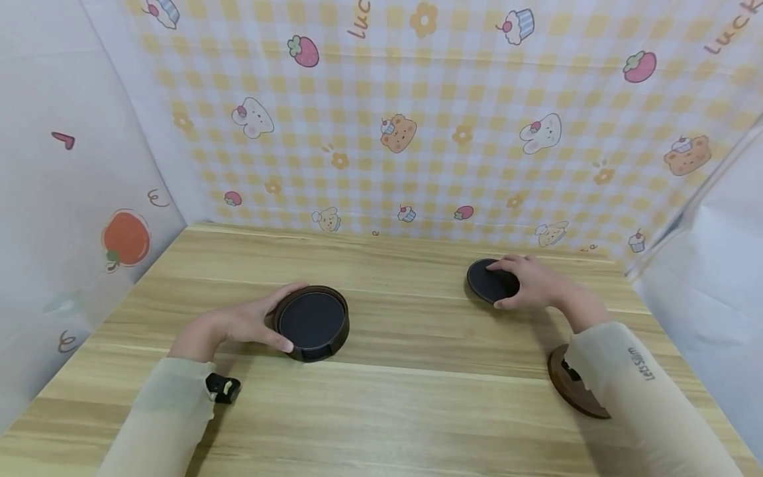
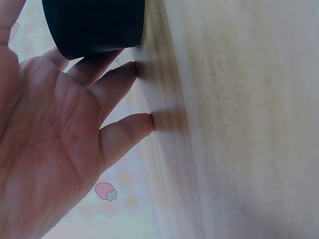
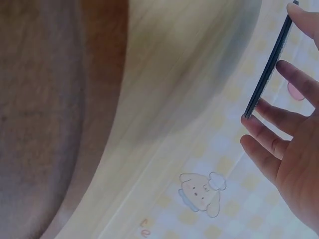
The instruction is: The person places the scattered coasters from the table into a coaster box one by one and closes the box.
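A round black coaster holder stands on the table at centre left, with a black coaster lying inside it. My left hand grips this holder from its left side, thumb at the front and fingers round the back. In the left wrist view the holder's dark wall shows above the palm. At the right, my right hand pinches another round black coaster by its edge. The right wrist view shows that coaster edge-on, held above the table; whether it is more than one layer I cannot tell.
A round brown wooden piece lies on the table, partly hidden under the right sleeve. The wood-grain table ends at a yellow checked backdrop. White sheets hang at both sides.
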`<state>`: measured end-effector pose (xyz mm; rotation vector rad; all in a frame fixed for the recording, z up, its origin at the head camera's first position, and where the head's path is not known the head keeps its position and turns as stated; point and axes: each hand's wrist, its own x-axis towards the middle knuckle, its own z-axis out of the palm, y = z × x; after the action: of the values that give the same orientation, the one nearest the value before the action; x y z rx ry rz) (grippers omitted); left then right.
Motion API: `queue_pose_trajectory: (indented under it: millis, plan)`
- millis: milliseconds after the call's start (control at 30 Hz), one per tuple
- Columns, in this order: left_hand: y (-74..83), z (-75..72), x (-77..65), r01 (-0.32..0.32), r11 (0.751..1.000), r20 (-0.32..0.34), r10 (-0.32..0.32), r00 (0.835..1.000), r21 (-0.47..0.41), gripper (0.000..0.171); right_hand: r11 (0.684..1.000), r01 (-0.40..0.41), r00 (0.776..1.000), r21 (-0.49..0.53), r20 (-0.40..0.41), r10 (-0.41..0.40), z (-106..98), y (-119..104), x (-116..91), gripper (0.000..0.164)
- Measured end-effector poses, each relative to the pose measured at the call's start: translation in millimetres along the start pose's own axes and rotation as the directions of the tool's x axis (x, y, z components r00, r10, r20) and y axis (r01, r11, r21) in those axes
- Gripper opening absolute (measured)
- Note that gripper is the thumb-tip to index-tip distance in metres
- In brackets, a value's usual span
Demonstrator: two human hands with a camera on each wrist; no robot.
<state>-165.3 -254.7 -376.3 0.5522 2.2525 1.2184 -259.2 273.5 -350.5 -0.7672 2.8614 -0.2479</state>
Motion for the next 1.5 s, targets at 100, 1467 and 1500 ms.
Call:
queue_pose_trajectory:
  millis: [100, 1467, 1500]
  plan:
    - [0.2, 0.1, 0.1, -0.004, 1.000, 0.001, 0.004, 1.000, 0.000, 0.118, 1.000, 0.009, 1.000, -0.001, 0.007, -0.009, 0, -7, 1, 0.073]
    - [1.6, -0.4, -0.2, 0.015, 0.999, -0.006, -0.015, 1.000, 0.029, 0.116, 0.955, 0.291, 0.956, 0.061, 0.025, -0.293, 14, -119, 36, 0.071]
    - [1.8, -0.3, -0.5, 0.019, 0.999, -0.007, -0.018, 1.000, 0.031, 0.116, 0.952, 0.300, 0.953, 0.061, 0.023, -0.302, 15, -122, 37, 0.071]
